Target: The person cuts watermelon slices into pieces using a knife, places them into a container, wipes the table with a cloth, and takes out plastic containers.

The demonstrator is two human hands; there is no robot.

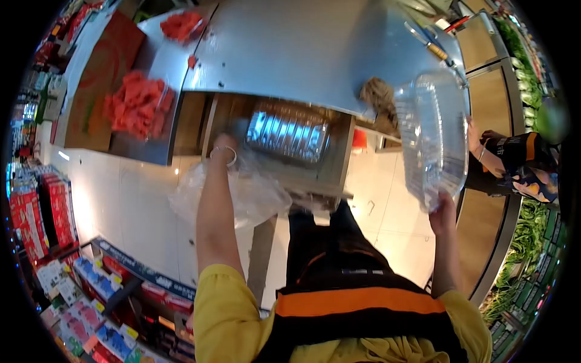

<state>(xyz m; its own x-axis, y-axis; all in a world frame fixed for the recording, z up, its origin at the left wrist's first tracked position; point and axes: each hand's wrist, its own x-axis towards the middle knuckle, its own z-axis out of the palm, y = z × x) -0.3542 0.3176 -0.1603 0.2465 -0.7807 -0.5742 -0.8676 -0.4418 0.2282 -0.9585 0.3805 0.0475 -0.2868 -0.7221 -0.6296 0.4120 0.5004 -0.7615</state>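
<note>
My right hand (443,210) grips the lower end of a large clear plastic container (433,130), held up beside the right end of the steel table. An open drawer (348,151) under the table holds a stack of clear plastic trays (287,136). At the drawer's left side, my left hand (224,144), with a bangle at the wrist, is closed at the top of a thin clear plastic bag (248,193). The bag spreads below the hand, over the drawer's front edge. The fingertips are mostly hidden.
On the steel table (290,48) lie red piles (140,106), a brown crumpled cloth (378,94) and a knife (437,49). A cardboard box (103,78) stands at the left. Another person (520,154) is at the right, near vegetable shelves (523,242). Boxed goods (91,302) fill a lower-left display.
</note>
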